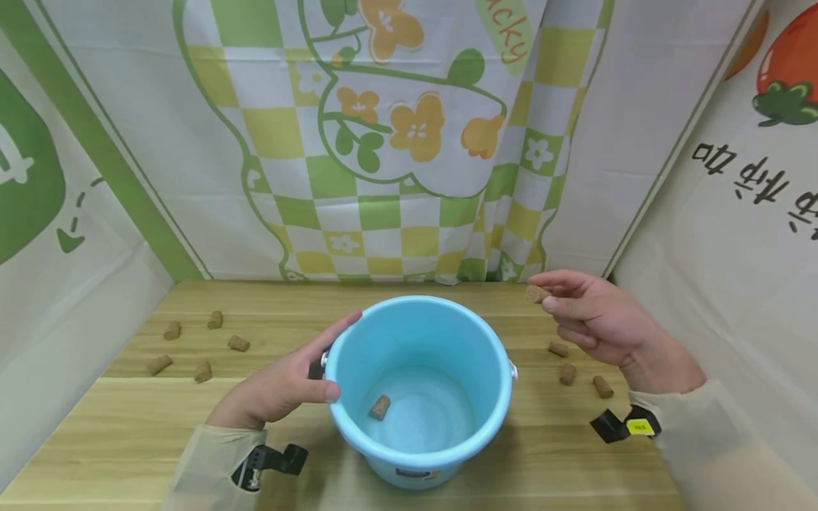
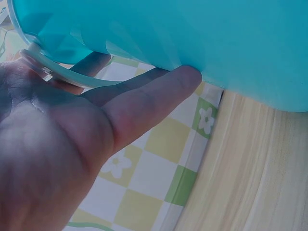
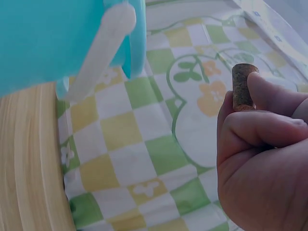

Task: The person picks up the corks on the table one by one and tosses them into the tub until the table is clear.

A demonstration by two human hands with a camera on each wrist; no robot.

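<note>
A light blue bucket (image 1: 415, 461) stands upright on the wooden table, with one cork (image 1: 380, 407) on its floor. My left hand (image 1: 290, 380) rests against the bucket's left side, its thumb touching the rim beside the handle joint. The left wrist view shows straight fingers (image 2: 159, 101) lying against the outer wall, below the pale handle (image 2: 72, 77). Up and to the right of the bucket, my right hand (image 1: 603, 316) pinches a cork (image 3: 243, 86) between thumb and fingers, above the table.
Three corks lie right of the bucket, among them one cork (image 1: 602, 387) near the right wrist. Several more corks, including one cork (image 1: 239, 343), are scattered on the table (image 1: 307, 298) at left. A patterned curtain (image 1: 383, 234) hangs behind the table's far edge.
</note>
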